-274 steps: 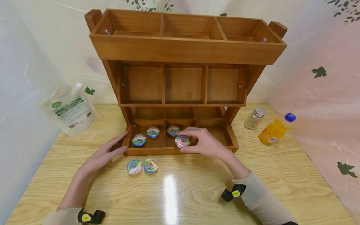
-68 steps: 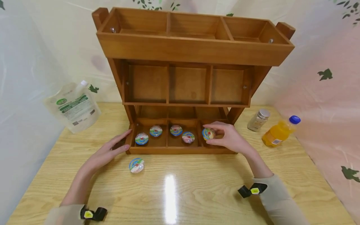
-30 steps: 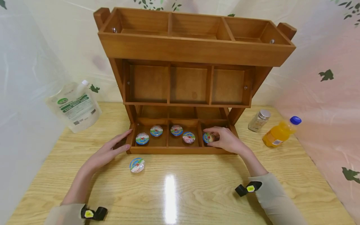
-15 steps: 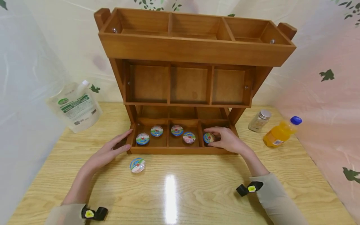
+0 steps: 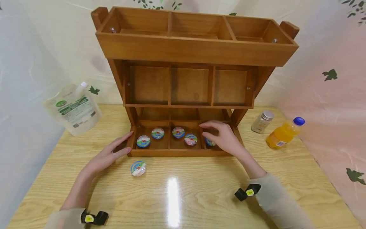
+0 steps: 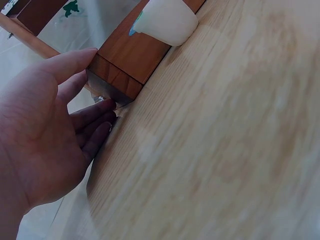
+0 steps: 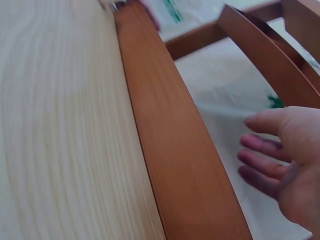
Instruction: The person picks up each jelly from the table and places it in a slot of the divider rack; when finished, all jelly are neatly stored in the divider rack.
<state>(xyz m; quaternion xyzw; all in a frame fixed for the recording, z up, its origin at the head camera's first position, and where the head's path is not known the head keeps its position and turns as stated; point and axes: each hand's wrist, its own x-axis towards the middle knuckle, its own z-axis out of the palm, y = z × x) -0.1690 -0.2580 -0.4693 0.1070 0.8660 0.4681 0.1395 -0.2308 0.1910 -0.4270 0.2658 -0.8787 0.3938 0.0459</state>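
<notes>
In the head view my left hand [image 5: 110, 152] touches the left front corner of the wooden shelf rack [image 5: 180, 153], thumb at the front and fingers along its side. My right hand [image 5: 224, 136] hovers over the lowest tier's right compartment, holding nothing, its fingers apart and partly hiding a jelly cup [image 5: 210, 142]. Two jelly cups [image 5: 143, 141] lie in the left compartment and two jelly cups [image 5: 190, 139] in the middle one. Another jelly cup [image 5: 138, 168] sits on the table before the rack; the left wrist view shows its white cup body [image 6: 170, 22].
A clear pouch [image 5: 75, 109] with green print stands at the left. To the right are a glass shaker jar [image 5: 261, 121] with a metal lid and an orange juice bottle [image 5: 283, 135] with a blue cap. The rack's upper tray [image 5: 197, 49] overhangs the lower tiers.
My right hand has released the jelly cup in the right compartment and risen slightly to the left. Earlier it held a cup over the middle compartment, with two cups on the table. My left hand stays.
</notes>
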